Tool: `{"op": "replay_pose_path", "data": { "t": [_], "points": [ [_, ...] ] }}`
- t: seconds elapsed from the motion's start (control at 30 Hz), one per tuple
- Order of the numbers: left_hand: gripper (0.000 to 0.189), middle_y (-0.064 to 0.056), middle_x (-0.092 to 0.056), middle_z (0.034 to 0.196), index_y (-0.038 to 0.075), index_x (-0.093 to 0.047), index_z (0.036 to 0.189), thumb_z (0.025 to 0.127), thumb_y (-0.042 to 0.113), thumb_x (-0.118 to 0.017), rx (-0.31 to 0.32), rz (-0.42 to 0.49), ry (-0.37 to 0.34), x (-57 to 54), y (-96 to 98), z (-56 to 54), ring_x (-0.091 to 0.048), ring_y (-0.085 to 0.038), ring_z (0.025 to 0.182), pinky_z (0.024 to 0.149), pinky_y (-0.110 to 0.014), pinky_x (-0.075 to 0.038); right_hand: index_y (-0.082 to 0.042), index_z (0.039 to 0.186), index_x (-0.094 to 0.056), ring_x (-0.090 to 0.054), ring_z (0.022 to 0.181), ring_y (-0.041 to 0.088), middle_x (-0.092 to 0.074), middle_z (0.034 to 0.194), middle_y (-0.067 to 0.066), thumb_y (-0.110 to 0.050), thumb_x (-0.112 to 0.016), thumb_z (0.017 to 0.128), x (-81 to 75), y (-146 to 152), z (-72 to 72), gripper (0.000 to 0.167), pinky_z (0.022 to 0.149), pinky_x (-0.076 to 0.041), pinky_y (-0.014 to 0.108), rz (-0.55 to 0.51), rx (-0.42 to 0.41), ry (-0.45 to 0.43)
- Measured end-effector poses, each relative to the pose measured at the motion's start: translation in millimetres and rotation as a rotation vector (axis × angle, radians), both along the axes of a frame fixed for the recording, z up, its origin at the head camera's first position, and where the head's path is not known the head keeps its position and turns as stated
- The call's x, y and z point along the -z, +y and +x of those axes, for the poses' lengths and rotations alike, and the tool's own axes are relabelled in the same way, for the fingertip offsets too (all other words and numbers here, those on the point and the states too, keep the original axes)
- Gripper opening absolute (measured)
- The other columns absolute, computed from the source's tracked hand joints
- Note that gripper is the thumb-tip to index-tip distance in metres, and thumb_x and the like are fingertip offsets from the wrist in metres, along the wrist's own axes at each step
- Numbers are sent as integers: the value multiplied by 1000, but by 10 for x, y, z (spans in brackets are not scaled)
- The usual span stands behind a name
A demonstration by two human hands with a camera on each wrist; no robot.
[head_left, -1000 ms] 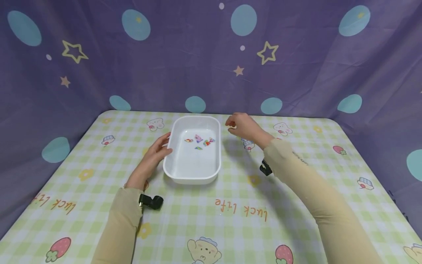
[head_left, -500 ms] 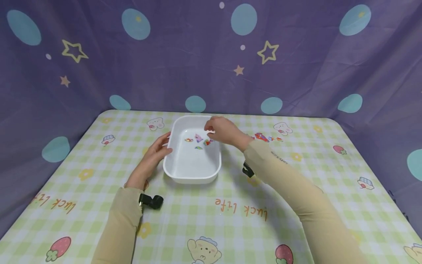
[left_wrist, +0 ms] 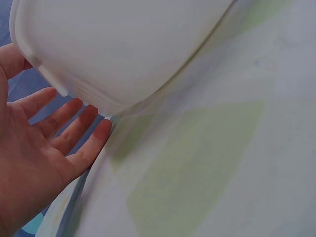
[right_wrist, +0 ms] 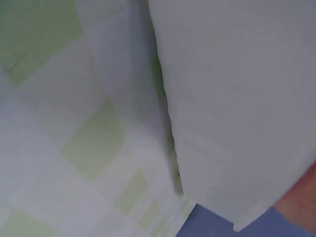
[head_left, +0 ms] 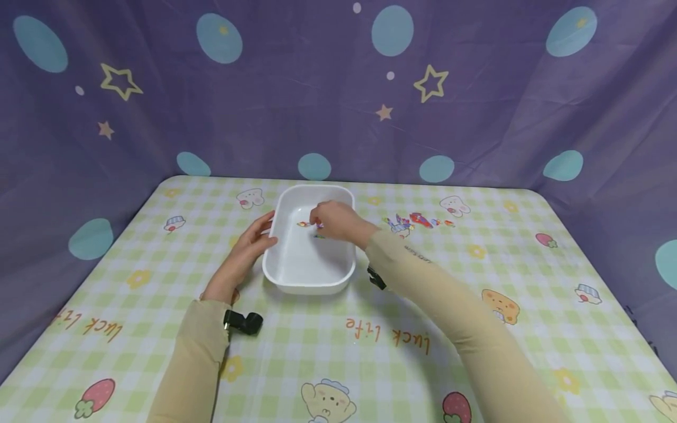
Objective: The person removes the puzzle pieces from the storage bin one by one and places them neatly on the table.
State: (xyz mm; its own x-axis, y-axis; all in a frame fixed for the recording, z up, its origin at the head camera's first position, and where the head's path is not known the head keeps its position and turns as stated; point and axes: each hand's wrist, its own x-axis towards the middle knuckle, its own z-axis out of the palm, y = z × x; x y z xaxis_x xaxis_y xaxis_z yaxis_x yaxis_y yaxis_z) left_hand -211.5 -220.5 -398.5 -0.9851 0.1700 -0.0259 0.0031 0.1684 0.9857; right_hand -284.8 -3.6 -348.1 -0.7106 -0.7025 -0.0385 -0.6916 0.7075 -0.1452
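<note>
A white rectangular plastic tub [head_left: 309,273] stands on the table with several small colourful cut-out pieces [head_left: 302,224] on its floor. My left hand [head_left: 247,247] holds the tub's left side, thumb at the rim and the other fingers along the outer wall, as the left wrist view also shows. My right hand [head_left: 341,222] reaches over the right rim into the tub, fingers bent down over the pieces and covering most of them. Its fingertips are hidden, so I cannot tell whether a piece is between them. In the right wrist view the tub's outer wall [right_wrist: 237,108] hides the fingers.
More colourful pieces [head_left: 421,220], one of them larger and red, lie in a row on the table right of the tub. A green-and-white checked cloth [head_left: 296,346] with printed pictures covers the table. A purple patterned curtain [head_left: 328,100] hangs behind.
My right hand has moved left from beside the tub, over its right rim and down among the pieces. The pieces on the right are uncovered. My left hand and the tub stay put.
</note>
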Motion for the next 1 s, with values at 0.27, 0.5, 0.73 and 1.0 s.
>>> {"op": "replay_pose_path", "data": {
  "t": [0.27, 0.5, 0.73, 1.0],
  "points": [
    [62, -13, -30, 144, 21, -23, 145, 90, 18, -52, -10, -6, -4, 31, -16, -16, -34, -29, 127, 103, -46, -31, -17, 108, -65, -57, 90, 12, -63, 100, -3, -17, -62, 85, 93, -125, 22, 23, 76, -47, 28, 99, 26, -58],
    [62, -13, -31, 144, 19, -22, 146, 90, 14, -51, -5, 15, -18, -43, 17, 23, -35, -29, 127, 103, -45, -31, -15, 103, -66, -56, 93, 14, -62, 101, -1, -14, -58, 87, 141, -144, 39, 18, 79, -47, 29, 128, 40, -43],
    [63, -12, -31, 144, 21, -22, 145, 90, 16, -52, 1, 20, -19, -8, 4, 0, -35, -29, 127, 103, -45, -31, -14, 92, -65, -54, 86, 15, -61, 94, -1, -11, -58, 86, 162, -137, 24, 10, 75, -46, 29, 79, 49, -75],
    [63, -18, -28, 145, 13, -18, 146, 91, 10, -49, 7, 27, -27, -160, 59, 89, -32, -34, 128, 103, -49, -29, -14, 93, -66, -58, 87, 17, -65, 93, -2, -12, -56, 88, 172, -143, 9, 11, 76, -46, 29, 58, 49, -107]
  ]
}}
